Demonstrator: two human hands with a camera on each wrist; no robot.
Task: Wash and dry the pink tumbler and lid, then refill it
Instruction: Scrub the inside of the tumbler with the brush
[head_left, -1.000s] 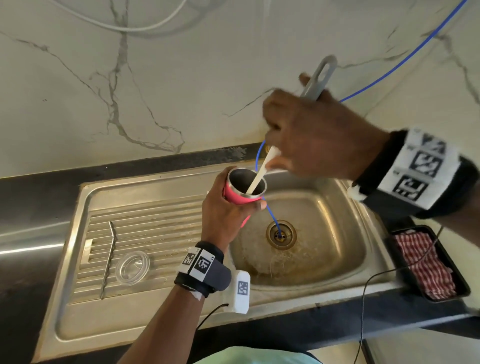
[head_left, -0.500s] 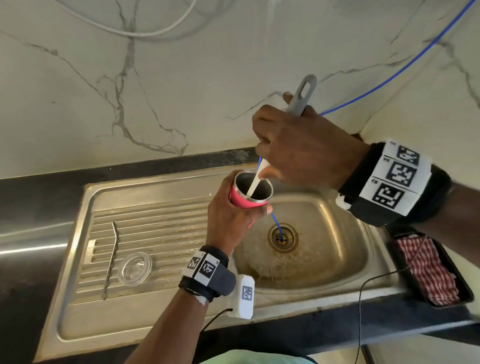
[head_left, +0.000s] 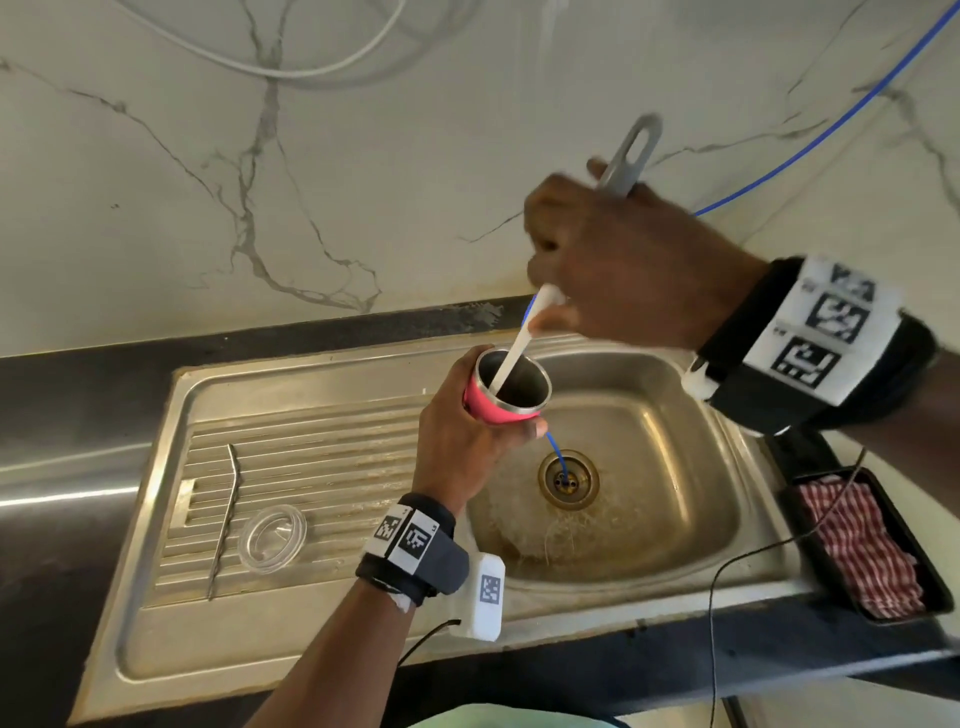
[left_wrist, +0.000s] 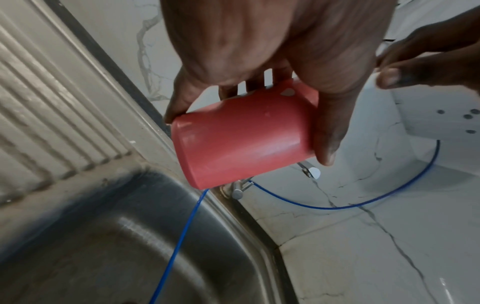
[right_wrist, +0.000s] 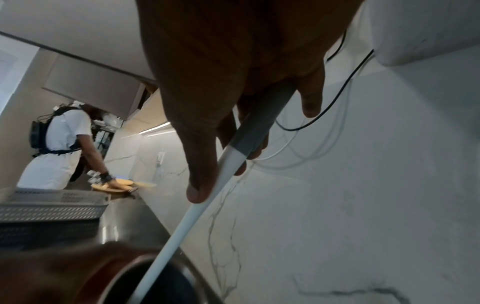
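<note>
Kitchen: steel sink (head_left: 649, 582) with drainboard, dark counter (head_left: 62, 395), marble-look wall (head_left: 156, 156).

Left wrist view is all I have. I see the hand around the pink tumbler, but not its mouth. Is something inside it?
Observer: Yes. In the head view a long-handled tool goes down into the open mouth of the pink tumbler. The right hand grips its grey upper part.
Operator: Thank you. Where is the lid?
Observer: A clear lid lies flat on the ribbed drainboard, left of the basin, beside a bent metal straw.
</note>
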